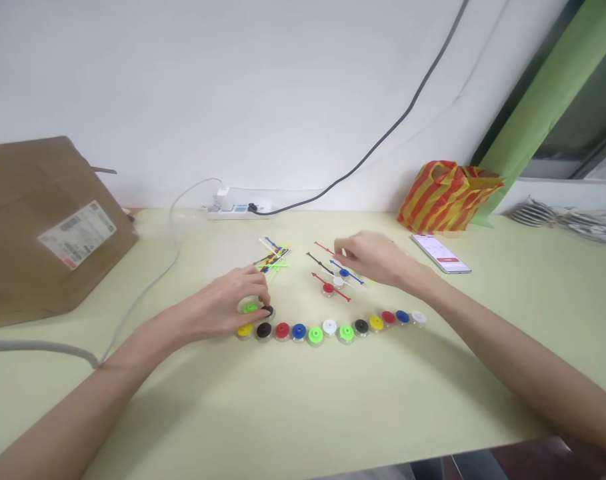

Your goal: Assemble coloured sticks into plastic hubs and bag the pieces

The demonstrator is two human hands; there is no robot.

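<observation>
A curved row of several small coloured discs point(329, 327) lies on the pale green table point(303, 400). My left hand point(223, 307) rests at the row's left end, fingers curled over a green disc point(250, 307) and a black disc point(268, 311). My right hand point(375, 259) hovers behind the row, its fingers pinched near several loose coloured sticks point(333, 267) with small discs threaded on them. A bundle of coloured sticks point(273, 257) lies between the two hands, nearer the wall.
A cardboard box point(47, 227) stands at the left. A power strip point(237, 209) with cables sits against the wall. A phone point(441, 253) and a red-and-yellow striped bag point(447, 195) lie at the right. A grey cable point(37, 347) crosses the left side.
</observation>
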